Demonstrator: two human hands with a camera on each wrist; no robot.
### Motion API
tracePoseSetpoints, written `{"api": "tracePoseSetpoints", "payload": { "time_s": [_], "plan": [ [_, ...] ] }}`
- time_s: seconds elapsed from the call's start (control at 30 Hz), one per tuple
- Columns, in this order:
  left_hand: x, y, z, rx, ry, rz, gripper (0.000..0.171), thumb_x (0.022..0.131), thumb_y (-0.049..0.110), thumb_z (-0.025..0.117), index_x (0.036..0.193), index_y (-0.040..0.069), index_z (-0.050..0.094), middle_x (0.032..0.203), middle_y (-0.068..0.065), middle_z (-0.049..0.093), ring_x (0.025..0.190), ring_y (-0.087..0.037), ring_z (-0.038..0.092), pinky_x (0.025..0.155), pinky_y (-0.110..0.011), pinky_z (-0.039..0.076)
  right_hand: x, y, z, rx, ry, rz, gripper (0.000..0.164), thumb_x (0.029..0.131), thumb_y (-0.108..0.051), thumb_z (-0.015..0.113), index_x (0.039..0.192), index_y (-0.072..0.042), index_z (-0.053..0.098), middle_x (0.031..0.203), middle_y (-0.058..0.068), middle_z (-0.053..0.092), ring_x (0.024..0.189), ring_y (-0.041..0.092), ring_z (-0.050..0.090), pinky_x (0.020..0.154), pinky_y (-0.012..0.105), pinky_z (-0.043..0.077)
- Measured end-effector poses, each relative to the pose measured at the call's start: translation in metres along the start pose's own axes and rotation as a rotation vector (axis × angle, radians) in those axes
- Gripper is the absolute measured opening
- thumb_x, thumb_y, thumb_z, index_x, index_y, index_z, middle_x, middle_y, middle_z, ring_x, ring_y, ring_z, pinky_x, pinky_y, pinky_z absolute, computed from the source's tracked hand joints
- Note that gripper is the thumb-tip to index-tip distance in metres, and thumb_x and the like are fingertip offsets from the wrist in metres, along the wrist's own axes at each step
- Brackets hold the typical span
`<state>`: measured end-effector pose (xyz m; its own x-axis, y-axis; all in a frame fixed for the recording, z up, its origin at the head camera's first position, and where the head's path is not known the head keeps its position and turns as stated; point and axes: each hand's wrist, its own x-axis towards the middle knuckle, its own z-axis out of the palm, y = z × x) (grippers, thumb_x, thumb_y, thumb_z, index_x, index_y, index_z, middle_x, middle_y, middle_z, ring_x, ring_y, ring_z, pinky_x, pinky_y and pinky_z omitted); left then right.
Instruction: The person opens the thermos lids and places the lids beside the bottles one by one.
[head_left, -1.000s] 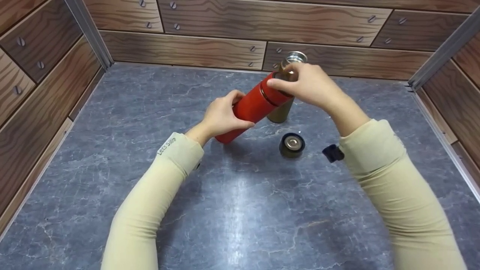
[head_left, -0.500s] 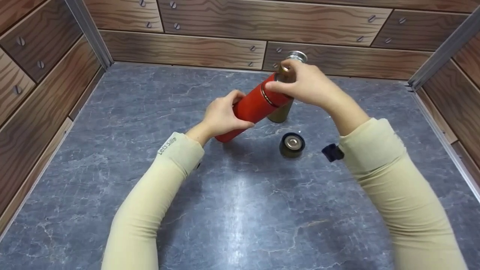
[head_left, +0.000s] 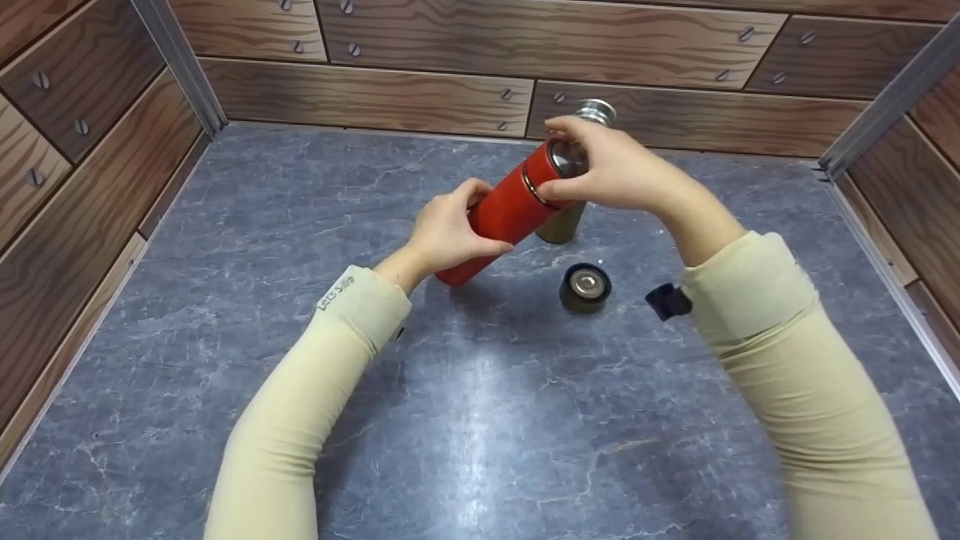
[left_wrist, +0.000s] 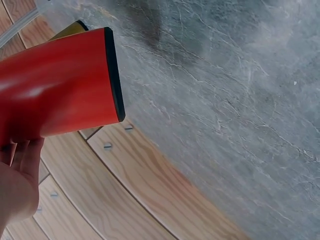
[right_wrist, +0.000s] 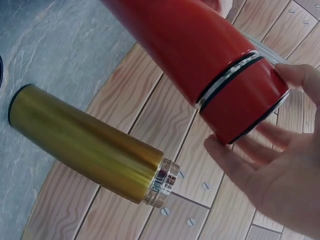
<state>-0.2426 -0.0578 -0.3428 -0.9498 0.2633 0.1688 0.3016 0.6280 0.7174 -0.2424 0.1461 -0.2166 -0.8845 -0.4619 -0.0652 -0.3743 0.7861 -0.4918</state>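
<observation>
My left hand (head_left: 454, 232) grips the body of a red thermos bottle (head_left: 506, 214), tilted with its lid end up and to the right. At the upper end, the red lid (right_wrist: 245, 100) has a silver-and-black seam below it. The thumb and fingers of my right hand (head_left: 619, 165) hold this lid at its sides, with the dark end face showing between them. Behind stands a gold thermos bottle (right_wrist: 85, 140) with its metal neck bare, partly hidden by the red bottle and right hand in the head view. The left wrist view shows the red bottle's black base rim (left_wrist: 115, 75).
A dark cap (head_left: 585, 289) lies inside-up on the grey marbled table (head_left: 480, 420), in front of the gold bottle. Wood-patterned walls (head_left: 420, 97) enclose the table at the back and both sides. A black wrist device (head_left: 669, 301) sits by the right sleeve.
My right hand's fingers have shifted round the lid: the thumb is now lower by the seam, the index finger is raised, and more of the end face shows. The left hand keeps its grip.
</observation>
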Motion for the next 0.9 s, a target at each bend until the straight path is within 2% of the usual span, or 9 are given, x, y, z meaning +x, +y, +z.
{"api": "tracePoseSetpoints", "payload": {
  "time_s": [0.1,0.17,0.4,0.53,0.63,0.8,0.9],
  "plan": [
    [0.000,0.000,0.000,0.006,-0.007,0.001,0.063,0.067,0.042,0.079,0.119,0.018,0.051,0.106,0.003,0.066,0.090,-0.011,0.059,0.082,-0.032,0.049,0.000,-0.001,0.000,-0.019,-0.011,0.072,0.071,0.083,-0.039,0.064,0.138,-0.003,0.039,0.126,0.019,0.055,0.114,0.030,0.052,0.099,0.047,0.041],
    [0.000,0.000,0.000,0.005,-0.012,0.002,0.063,0.067,0.042,0.078,0.119,0.019,0.051,0.107,0.003,0.065,0.090,-0.011,0.059,0.082,-0.032,0.049,0.000,0.000,0.000,-0.020,-0.008,0.095,0.069,0.083,-0.042,0.064,0.134,-0.002,0.043,0.123,0.020,0.057,0.112,0.031,0.053,0.097,0.046,0.042],
    [0.001,-0.005,-0.003,-0.010,0.009,-0.001,0.064,0.066,0.039,0.079,0.119,0.017,0.052,0.109,0.003,0.067,0.092,-0.012,0.060,0.083,-0.032,0.048,-0.004,0.002,-0.008,0.057,0.059,0.064,0.061,0.081,-0.033,0.068,0.130,-0.004,0.045,0.123,0.020,0.055,0.112,0.031,0.052,0.095,0.047,0.044],
    [0.001,-0.009,-0.007,-0.057,0.044,-0.015,0.063,0.066,0.036,0.080,0.119,0.016,0.052,0.110,0.002,0.067,0.093,-0.012,0.062,0.084,-0.031,0.048,-0.007,0.006,-0.011,0.113,0.114,0.088,0.063,0.080,-0.039,0.070,0.129,-0.008,0.047,0.123,0.020,0.056,0.111,0.029,0.052,0.090,0.045,0.044],
    [0.002,-0.011,-0.011,-0.100,0.064,-0.034,0.062,0.067,0.035,0.080,0.118,0.016,0.051,0.111,0.002,0.067,0.095,-0.011,0.062,0.085,-0.031,0.048,-0.009,0.010,-0.010,0.135,0.120,0.106,0.066,0.079,-0.043,0.070,0.130,-0.008,0.047,0.122,0.019,0.057,0.110,0.027,0.053,0.088,0.042,0.043],
    [0.003,-0.015,-0.016,-0.138,0.111,-0.066,0.061,0.070,0.032,0.079,0.120,0.017,0.049,0.112,0.002,0.066,0.098,-0.011,0.060,0.088,-0.032,0.048,-0.011,0.017,-0.006,0.185,0.093,0.106,0.068,0.077,-0.033,0.074,0.131,-0.006,0.044,0.120,0.019,0.056,0.107,0.027,0.053,0.090,0.041,0.044],
    [0.004,-0.016,-0.018,-0.158,0.152,-0.081,0.062,0.070,0.030,0.080,0.122,0.015,0.049,0.113,0.000,0.065,0.099,-0.013,0.060,0.090,-0.032,0.048,-0.013,0.023,-0.001,0.218,0.025,0.111,0.070,0.076,-0.021,0.075,0.134,-0.005,0.039,0.118,0.018,0.053,0.102,0.028,0.054,0.088,0.041,0.046]
  ]
}}
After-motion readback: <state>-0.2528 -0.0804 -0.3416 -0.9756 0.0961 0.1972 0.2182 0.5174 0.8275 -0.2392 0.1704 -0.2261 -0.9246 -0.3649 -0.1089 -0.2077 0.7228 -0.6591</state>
